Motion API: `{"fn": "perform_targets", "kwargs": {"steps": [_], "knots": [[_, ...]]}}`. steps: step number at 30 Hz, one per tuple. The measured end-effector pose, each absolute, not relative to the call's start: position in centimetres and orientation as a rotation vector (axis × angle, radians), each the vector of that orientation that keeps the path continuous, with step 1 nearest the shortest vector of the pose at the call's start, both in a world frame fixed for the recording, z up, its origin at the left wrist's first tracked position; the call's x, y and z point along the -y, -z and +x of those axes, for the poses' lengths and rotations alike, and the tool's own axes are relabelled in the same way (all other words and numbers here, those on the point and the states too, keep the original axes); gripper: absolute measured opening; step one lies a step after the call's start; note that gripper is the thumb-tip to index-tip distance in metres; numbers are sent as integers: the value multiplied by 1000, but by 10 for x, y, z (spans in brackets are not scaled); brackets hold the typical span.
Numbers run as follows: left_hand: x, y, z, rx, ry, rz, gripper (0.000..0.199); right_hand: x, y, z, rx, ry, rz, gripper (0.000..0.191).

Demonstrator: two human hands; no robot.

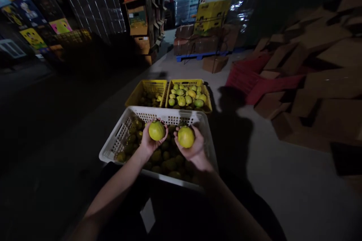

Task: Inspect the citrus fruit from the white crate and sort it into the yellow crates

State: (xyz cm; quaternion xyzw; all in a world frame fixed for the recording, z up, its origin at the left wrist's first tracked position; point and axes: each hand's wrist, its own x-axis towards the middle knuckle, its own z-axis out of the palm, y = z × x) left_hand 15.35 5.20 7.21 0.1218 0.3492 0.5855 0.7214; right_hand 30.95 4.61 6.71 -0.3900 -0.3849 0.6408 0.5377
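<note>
My left hand (147, 141) curls around a round yellow-green fruit (156, 130) with a short green stem end. In my right hand (198, 147) rests a similar yellow fruit (186, 137), its stem end facing away from me. Both hands are above a white plastic crate (113, 144) with slotted walls. Many more fruits (169, 164) lie in that crate, darker in the shade and partly covered by my hands and forearms. The exact kind of fruit is unclear.
Beyond the white crate stand two yellow crates; the right one (209, 101) holds lighter fruits, the left one (132, 96) shaded fruits. Flattened cardboard (325, 116) and a red crate (246, 75) lie at right. Boxes on a blue pallet (199, 56) stand behind.
</note>
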Motion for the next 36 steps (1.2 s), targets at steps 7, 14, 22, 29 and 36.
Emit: {"fn": "perform_targets", "kwargs": {"steps": [7, 14, 22, 29, 36], "knots": [[-43, -86, 158, -618, -1262, 54, 13, -49, -74, 287, 166, -1774, -694, 9], [-49, -85, 157, -569, -1252, 68, 10, -54, -79, 280, 41, -1771, -627, 9], [-52, -89, 158, -596, -1235, 22, 10, -59, -69, 281, 97, -1759, -591, 11], [-53, -88, 160, -622, -1193, 0, 21, -61, -63, 283, 47, -1753, -564, 13], [-53, -88, 160, -619, -1200, -34, 24, -64, -56, 286, 58, -1788, -511, 15]]}}
